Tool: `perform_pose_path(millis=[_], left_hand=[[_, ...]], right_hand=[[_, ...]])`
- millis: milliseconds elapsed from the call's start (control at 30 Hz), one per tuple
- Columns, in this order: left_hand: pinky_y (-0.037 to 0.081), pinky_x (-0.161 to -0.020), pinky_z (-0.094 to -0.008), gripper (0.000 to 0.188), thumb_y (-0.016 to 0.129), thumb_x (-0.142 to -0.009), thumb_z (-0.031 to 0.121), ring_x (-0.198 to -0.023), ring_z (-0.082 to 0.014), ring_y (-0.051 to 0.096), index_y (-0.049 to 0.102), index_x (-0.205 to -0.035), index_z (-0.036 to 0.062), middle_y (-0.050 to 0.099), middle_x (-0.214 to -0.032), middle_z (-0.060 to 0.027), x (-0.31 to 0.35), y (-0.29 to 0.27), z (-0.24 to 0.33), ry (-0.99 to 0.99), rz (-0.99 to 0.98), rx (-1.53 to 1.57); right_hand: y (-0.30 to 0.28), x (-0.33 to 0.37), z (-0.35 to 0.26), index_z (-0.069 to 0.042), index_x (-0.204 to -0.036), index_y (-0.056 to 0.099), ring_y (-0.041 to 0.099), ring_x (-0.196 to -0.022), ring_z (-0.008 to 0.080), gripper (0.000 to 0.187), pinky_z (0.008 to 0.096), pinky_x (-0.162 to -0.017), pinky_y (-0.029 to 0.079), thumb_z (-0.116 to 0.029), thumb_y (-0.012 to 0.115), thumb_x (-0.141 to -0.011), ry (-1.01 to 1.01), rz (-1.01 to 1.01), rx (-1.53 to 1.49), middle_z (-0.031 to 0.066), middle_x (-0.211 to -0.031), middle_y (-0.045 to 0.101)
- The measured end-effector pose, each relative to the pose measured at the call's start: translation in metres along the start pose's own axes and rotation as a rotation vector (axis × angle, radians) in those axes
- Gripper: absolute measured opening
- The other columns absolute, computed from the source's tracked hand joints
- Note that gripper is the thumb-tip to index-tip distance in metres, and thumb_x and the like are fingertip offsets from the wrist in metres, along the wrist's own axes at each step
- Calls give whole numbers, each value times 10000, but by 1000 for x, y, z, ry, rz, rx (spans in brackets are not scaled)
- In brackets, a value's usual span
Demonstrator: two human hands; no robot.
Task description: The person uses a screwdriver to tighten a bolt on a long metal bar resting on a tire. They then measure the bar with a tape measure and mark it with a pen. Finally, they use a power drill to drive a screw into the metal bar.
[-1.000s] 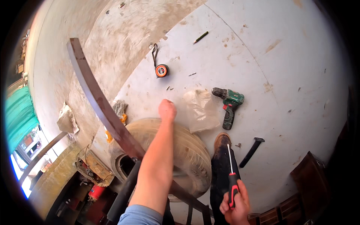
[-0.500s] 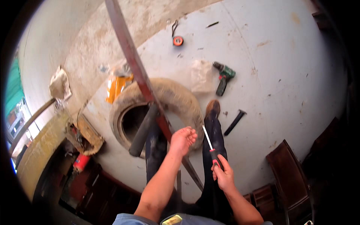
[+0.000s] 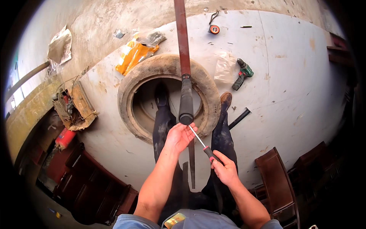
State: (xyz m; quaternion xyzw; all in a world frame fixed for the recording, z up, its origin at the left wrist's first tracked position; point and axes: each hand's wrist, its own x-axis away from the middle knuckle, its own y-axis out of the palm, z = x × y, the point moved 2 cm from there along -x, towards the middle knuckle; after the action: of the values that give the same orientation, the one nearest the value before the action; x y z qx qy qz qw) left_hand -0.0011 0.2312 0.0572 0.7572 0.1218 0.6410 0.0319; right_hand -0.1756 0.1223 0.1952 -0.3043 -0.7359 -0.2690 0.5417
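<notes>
A screwdriver point(image 3: 207, 150) with a black and red handle is gripped in my right hand point(image 3: 225, 168), its thin shaft slanting up and left. The tip meets the fingertips of my left hand point(image 3: 180, 138), which is palm up with its fingers curled together; anything small in them cannot be made out. Just above these fingers is the round end of a black cylinder point(image 3: 186, 101), in line with a long reddish-brown bar point(image 3: 182, 38). A narrow dark strip point(image 3: 191, 164) runs down below the left hand, between my legs.
A worn tyre point(image 3: 127, 93) lies around my left foot. To the right are a cordless drill point(image 3: 243, 73), a clear plastic bag point(image 3: 225, 68) and a black rod point(image 3: 240, 118). Farther off are a tape measure point(image 3: 214, 29) and a yellow packet point(image 3: 135, 55). Dark wooden furniture point(image 3: 276, 179) stands nearby.
The view has shifted, and the bar now stands nearly upright in it instead of slanting. My hands have come together, the screwdriver tip now at my left fingers beneath the black cylinder's end.
</notes>
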Motion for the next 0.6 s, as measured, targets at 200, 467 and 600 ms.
perform_pose_path(millis=[200, 467, 600], left_hand=[[581, -762, -394, 135, 518, -988, 147, -893, -289, 687, 601, -1000, 40, 685, -982, -131, 10, -16, 13, 18, -96, 52], [581, -747, -384, 143, 516, -995, 162, -873, -277, 688, 602, -991, 48, 683, -947, -116, 14, -34, 26, 17, -127, 90], [581, -730, -378, 151, 513, -1000, 174, -852, -266, 689, 601, -979, 54, 683, -932, -105, 14, -41, 31, 15, -113, 86]], right_hand=[[27, 4, -10, -7, -1344, 525, 537, -645, 66, 428, 214, -557, 427, -133, 596, -941, 77, 54, 8, 38, -838, 638], [55, 7, -19, -14, -1353, 523, 498, -604, 47, 438, 204, -542, 402, -137, 601, -941, 137, 57, 13, 24, -803, 622], [63, 5, -20, -13, -1360, 515, 495, -602, 48, 438, 202, -534, 397, -138, 589, -946, 153, 56, 67, 32, -806, 621]])
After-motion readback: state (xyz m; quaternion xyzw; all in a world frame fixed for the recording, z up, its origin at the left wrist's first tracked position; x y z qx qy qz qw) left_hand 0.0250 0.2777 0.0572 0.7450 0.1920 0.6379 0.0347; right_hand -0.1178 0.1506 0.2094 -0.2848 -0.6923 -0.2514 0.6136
